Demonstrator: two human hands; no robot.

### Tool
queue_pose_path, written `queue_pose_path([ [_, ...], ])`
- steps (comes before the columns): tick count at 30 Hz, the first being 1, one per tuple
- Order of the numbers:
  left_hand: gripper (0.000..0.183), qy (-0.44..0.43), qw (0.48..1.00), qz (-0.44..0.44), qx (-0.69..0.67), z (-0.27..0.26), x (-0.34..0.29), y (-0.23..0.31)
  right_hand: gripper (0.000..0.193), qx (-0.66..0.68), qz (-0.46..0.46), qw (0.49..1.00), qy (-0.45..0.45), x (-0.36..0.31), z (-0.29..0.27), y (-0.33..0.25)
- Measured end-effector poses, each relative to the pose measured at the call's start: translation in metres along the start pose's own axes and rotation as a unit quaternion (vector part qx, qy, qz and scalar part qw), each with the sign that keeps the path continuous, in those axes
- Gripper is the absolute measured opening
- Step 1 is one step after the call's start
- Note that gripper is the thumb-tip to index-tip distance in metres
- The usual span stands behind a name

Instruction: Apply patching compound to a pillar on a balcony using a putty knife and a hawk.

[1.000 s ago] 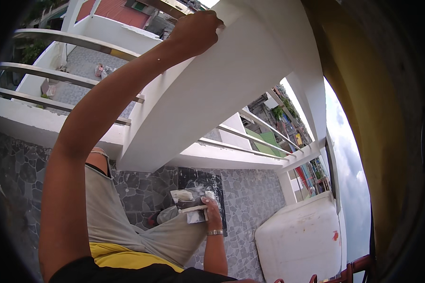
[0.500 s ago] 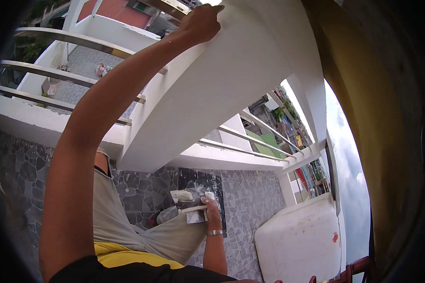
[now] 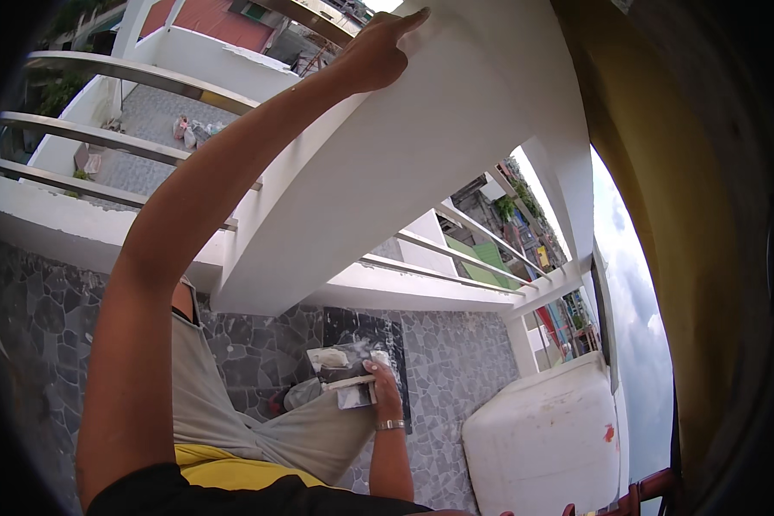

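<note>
My left hand [image 3: 377, 53] is raised to the upper part of a white column [image 3: 361, 181]. Its index finger is stretched out against the smooth face, while the other fingers curl in. Nothing shows in it. Low down by my knee, my right hand [image 3: 384, 387] grips a flat metal trowel [image 3: 339, 374] smeared with white putty. A pale bar like a handle crosses the blade, and a lump of putty [image 3: 329, 358] lies on it. Beneath it, a dark board [image 3: 365, 325] spattered with white rests on the floor.
Metal railings [image 3: 129, 77] run from the column at left, and more rails [image 3: 464, 258] at right. Grey stone-patterned tiles [image 3: 443, 361] cover the floor. At lower right stands a large stained white container [image 3: 546, 434]. A yellowish surface [image 3: 654, 215] rises close on the right.
My left hand has slid a little to the right along the column, its index finger reaching further over the face. The right hand and trowel have hardly moved.
</note>
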State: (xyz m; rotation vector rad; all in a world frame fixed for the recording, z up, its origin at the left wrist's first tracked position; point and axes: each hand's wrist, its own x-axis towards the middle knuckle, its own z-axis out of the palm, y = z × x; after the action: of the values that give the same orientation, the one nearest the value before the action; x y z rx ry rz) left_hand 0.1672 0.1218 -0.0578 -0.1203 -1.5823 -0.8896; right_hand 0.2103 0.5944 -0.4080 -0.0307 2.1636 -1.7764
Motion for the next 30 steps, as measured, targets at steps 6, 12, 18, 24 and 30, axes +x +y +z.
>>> queue_pose_path([
  [6,0.075,0.029,0.993,0.1,0.064,0.001,-0.003,-0.024,0.027,0.063,0.001,0.998,-0.019,0.004,0.002,0.003],
  [12,0.074,0.018,1.0,0.013,0.004,-0.004,0.005,-0.005,0.027,0.033,-0.002,0.999,-0.027,-0.007,0.012,-0.011],
  [18,0.073,0.022,0.994,0.041,0.1,0.0,-0.008,0.022,0.04,0.027,0.011,1.0,-0.01,-0.023,0.023,-0.027],
  [24,0.063,-0.014,0.987,0.059,0.149,-0.009,-0.028,0.004,0.026,0.024,-0.01,0.999,0.029,-0.001,0.001,-0.001],
  [30,0.065,-0.023,0.991,-0.011,0.13,-0.012,-0.01,0.028,0.025,0.053,0.008,0.997,-0.056,-0.005,0.009,-0.008],
])
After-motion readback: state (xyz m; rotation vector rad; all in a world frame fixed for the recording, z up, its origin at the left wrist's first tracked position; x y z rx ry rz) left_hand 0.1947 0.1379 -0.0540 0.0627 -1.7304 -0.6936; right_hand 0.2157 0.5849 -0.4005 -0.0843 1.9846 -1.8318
